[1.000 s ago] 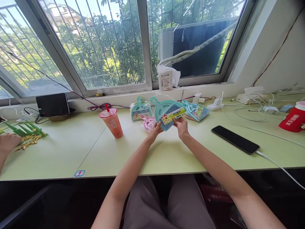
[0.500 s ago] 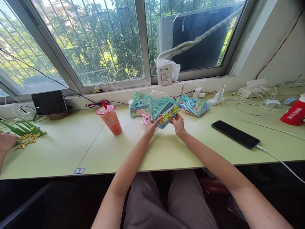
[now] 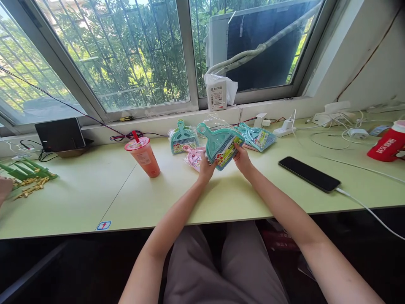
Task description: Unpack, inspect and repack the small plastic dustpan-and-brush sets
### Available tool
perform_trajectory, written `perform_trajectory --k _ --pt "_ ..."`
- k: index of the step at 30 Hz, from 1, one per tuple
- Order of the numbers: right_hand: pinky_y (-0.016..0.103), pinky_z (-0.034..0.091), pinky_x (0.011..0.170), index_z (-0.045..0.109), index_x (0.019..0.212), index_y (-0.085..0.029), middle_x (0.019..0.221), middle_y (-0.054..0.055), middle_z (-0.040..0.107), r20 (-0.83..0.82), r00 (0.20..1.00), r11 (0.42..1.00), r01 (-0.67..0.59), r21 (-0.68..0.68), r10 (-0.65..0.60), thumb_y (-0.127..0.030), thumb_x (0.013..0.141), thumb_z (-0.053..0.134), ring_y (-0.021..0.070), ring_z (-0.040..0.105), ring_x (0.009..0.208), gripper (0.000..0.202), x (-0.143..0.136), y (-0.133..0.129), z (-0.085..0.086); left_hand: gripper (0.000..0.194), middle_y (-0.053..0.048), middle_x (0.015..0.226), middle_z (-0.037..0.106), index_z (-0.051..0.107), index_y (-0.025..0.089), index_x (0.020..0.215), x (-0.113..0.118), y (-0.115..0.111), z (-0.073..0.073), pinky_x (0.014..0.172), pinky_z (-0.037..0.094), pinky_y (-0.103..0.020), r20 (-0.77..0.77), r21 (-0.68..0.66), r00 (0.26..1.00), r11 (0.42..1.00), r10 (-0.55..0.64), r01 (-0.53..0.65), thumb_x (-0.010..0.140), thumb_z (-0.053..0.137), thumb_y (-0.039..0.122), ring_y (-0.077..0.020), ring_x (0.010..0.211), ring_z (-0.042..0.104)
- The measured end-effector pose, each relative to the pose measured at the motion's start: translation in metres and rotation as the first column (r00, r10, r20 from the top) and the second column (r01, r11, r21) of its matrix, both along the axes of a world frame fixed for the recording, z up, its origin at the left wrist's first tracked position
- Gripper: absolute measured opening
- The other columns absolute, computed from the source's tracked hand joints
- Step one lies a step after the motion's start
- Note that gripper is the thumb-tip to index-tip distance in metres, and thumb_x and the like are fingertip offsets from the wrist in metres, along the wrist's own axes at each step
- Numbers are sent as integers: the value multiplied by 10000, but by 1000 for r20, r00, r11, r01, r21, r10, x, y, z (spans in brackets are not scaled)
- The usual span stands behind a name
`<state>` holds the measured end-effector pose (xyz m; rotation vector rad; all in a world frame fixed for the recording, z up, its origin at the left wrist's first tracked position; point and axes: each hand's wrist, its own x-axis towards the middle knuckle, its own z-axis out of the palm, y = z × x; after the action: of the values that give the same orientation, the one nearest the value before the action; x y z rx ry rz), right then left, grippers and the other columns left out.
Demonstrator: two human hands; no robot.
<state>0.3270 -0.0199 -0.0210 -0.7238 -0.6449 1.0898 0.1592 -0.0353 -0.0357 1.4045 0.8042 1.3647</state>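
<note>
Your grip has turned the teal pan [image 3: 220,141] slightly since the earlier frame, so its yellow label [image 3: 228,153] slants more steeply. It sits near the middle of the frame, wrapped with its brush, handle toward the upper left. Your left hand [image 3: 206,169] grasps its lower left edge, and your right hand [image 3: 242,157] grasps its right edge beside the label.

Just left of it, partly behind your left hand, lies the pink pan [image 3: 193,157] on the counter [image 3: 177,198]. The green pan [image 3: 183,139] is behind that, and the blue pans [image 3: 261,140] lie to the right of the one you hold. The drink [image 3: 146,158] stands left of center, its red straw [image 3: 136,136] leaning left. On the right is the phone [image 3: 308,174], with a white cable [image 3: 363,205] plugged in. At the far left edge, another person's hand [image 3: 4,188] is near some green pieces [image 3: 30,171].
</note>
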Motion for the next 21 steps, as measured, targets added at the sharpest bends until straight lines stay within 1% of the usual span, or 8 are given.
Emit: perform_trajectory --k 6,10,12,13,15,17,18,21 --pt "362 585 849 646 932 -221 970 14 746 56 998 997 -12 77 8 -394 640 795 236 690 1000 371 -1 -10 10 706 -89 1198 625 433 235 1221 7 -8 -2 1055 415 -420 -43 88 995 992 93 -89 636 828 260 -273 1209 553" --pt "363 583 831 633 901 -219 932 8 742 5 993 991 117 58 -117 -318 594 801 227 693 947 364 -4 -7 7 692 -105 1228 609 447 229 1177 14 -15 -3 1021 450 -434 -27 50 998 997 56 -54 613 848 269 -270 1167 582" --pt "337 583 812 621 892 -218 922 -4 735 -70 970 972 234 1 -234 -267 594 779 204 690 919 341 -1 -3 6 727 -128 1218 621 421 228 1192 21 -24 -5 910 519 -436 -19 -64 993 992 -113 112 614 856 296 -258 1031 653" --pt "323 583 801 615 897 -218 922 -11 732 -111 949 955 294 -35 -296 -248 601 764 192 688 909 333 2 -1 6 747 -144 1223 625 409 229 1205 25 -30 -7 857 541 -433 -14 -132 968 960 -250 246 614 860 307 -247 960 679" --pt "303 584 787 606 928 -221 939 -20 727 -172 903 919 383 -89 -393 -235 628 729 174 685 912 325 10 1 7 758 -177 1250 623 410 228 1229 31 -40 -8 806 558 -431 7 -246 856 829 -516 502 627 860 329 -229 873 705" --pt "302 588 791 604 971 -226 969 -19 726 -193 881 902 421 -96 -432 -251 666 703 171 683 941 321 20 2 9 714 -201 1274 615 450 215 1235 34 -44 -6 827 555 -444 8 -309 778 738 -629 600 658 845 361 -229 873 712" --pt "307 590 799 606 988 -228 987 -15 726 -198 878 900 427 -87 -436 -259 682 694 173 682 957 320 23 1 10 694 -207 1286 607 469 208 1238 33 -44 -4 843 552 -453 -2 -322 788 747 -615 582 673 835 379 -236 894 710" --pt "317 592 827 616 1021 -232 1033 -5 725 -215 879 904 423 -59 -426 -252 704 691 176 680 991 327 23 -3 13 710 -205 1349 558 479 210 1283 25 -34 6 905 533 -462 -6 -268 916 883 -402 386 694 820 411 -270 1045 669"
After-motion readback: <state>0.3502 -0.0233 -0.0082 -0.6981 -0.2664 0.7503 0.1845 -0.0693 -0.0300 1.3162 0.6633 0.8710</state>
